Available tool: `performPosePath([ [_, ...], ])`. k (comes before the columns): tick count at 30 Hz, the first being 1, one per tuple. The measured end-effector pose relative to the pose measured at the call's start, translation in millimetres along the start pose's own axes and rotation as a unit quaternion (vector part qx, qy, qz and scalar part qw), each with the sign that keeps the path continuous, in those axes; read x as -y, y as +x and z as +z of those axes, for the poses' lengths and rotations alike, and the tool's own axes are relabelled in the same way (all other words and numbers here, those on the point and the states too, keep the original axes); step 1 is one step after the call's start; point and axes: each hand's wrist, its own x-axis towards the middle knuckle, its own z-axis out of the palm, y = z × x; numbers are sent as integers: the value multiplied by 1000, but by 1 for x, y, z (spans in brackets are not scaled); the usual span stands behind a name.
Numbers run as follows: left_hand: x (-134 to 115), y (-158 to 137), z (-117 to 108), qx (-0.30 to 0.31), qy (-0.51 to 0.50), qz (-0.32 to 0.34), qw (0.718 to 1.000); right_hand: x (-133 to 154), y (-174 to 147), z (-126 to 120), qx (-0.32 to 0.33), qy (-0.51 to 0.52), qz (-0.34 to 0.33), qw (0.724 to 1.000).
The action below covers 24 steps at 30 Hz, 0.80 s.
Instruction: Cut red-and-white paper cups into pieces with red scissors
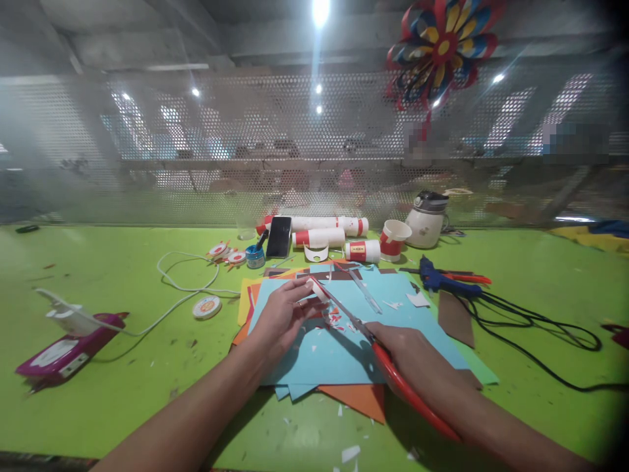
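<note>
White-and-red paper piece (319,290): up in my left hand (282,308), above the paper stack, mid-table. Left fingertips pinched on it. My right hand (405,351) is clamped round the red handles of the scissors (388,360); blade tips right at the piece, can't tell if the blades are apart.

Nearest edge: white scraps (350,453) scattered on the green table (162,419). Next, an orange sheet (361,401) pokes out from under the blue sheets (304,367), which lie below my hands. Far left, a magenta power strip (98,328) with a white plug (73,319) on top, white cable (167,316) looping toward the stack. Small red-and-white trimmings (335,320) on the blue, between my hands. Brown sheet (457,318) at the stack's right side.

A bit farther: round white disc (207,307) flat on my left; blue glue gun (445,282) on my right, black cord (533,368) trailing off right.

Behind the stack: blue jar (255,257), dark phone (279,237) just beside it, paper cups (319,238) lying on their sides, another red-and-white cup (392,245) with its mouth up, and a white jug (426,228) with a dark lid near it.

Back: perforated screen (221,137); flower decoration (443,47) hanging upper right.
</note>
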Motion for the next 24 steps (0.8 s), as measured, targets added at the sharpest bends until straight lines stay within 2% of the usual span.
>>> performPosePath([
  [4,2,1,-1,-10,-5,-3,1000,2,0,-1,2,1,-1,1000],
  [8,2,3,-3,11,-8,-1,1000,3,1,-4,1,6,-5,1000],
  [16,-4,2,-2,19,26,-2,999,-4,1,-7,-8,18,-43,999],
  [24,-3,2,-3,10,48,39,998,-7,-1,-7,-14,14,-52,998],
])
